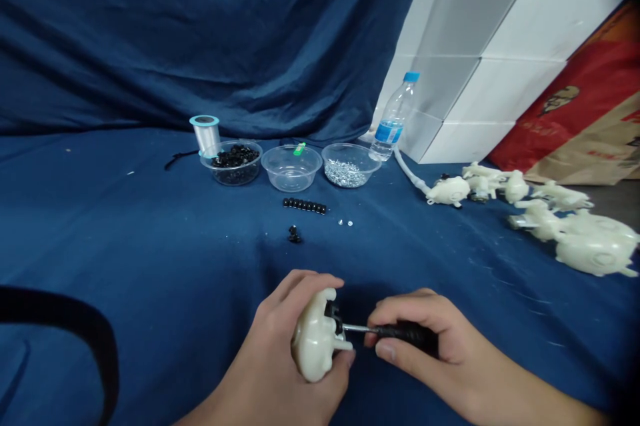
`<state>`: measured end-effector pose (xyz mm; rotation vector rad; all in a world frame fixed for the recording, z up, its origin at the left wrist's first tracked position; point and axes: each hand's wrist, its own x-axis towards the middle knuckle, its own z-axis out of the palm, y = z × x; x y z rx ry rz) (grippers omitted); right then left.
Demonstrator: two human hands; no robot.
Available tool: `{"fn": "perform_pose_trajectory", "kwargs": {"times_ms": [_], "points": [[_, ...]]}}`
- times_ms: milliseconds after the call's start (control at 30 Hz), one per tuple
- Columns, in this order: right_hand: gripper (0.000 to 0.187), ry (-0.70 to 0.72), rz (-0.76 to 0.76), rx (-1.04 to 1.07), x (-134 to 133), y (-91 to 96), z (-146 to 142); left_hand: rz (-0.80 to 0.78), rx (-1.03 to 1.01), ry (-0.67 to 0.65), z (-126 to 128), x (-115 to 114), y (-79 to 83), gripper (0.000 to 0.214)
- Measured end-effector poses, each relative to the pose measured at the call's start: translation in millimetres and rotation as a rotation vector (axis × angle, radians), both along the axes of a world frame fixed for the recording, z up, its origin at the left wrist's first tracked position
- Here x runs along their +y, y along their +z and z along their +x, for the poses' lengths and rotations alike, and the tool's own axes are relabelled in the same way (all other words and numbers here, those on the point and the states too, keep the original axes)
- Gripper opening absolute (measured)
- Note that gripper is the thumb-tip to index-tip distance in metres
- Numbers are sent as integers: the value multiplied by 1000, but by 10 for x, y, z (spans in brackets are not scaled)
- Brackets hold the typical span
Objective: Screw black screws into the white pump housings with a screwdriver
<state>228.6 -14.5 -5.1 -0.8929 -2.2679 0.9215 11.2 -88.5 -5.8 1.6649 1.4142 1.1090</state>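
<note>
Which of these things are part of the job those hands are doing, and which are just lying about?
Part of the job, by the look of it:
the left hand holding a cream moulded figure
the right hand with a black-handled screwdriver
a row of black pieces
a bowl of silver fasteners
other cream figures

Just lying about:
a water bottle
a spool of clear line
a red and tan paper bag

Molded body (316,343): cream plastic, lobed, with short projecting stubs, held tilted in the air. Screwdriver (405,333): black grip and steel shaft, held nearly level, shaft pointing left toward the body. The shaft end meets a black fitting (333,317) on the body's side; the exact contact is partly hidden.
</note>
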Motion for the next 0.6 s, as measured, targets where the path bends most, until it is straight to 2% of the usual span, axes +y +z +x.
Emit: {"fn": "perform_pose_trajectory", "kwargs": {"times_ms": [167,267,367,600], "points": [[12,21,-8,-28,-13,62,-21,-104,76,80,0,-13,-60,77],[13,49,4,-64,-18,120,-49,-166,77,67,7,-4,-43,60],[13,63,17,-86,-20,141,-73,-150,14,27,13,0,-2,45],[12,133,72,-107,-23,160,-86,-139,36,24,14,-2,-5,44]]}}
